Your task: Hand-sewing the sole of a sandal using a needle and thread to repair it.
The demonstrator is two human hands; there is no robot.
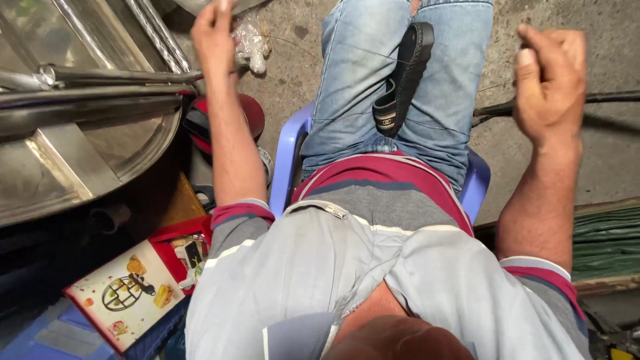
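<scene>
Thin thread (347, 48) stretches taut between left hand (212, 30) and right hand (550, 83)

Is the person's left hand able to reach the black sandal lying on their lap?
Probably yes. The left hand is raised near the thin thread, and the black sandal rests on the blue jeans with nothing between them. The hand seems pinched on the thread, though.

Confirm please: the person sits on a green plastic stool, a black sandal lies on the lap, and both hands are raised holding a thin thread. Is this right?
Not quite. The head view shows the plastic stool is blue-violet, not green. The rest stands: the black sandal lies on the lap, and the left hand and right hand are raised with a thin thread between them.
</scene>
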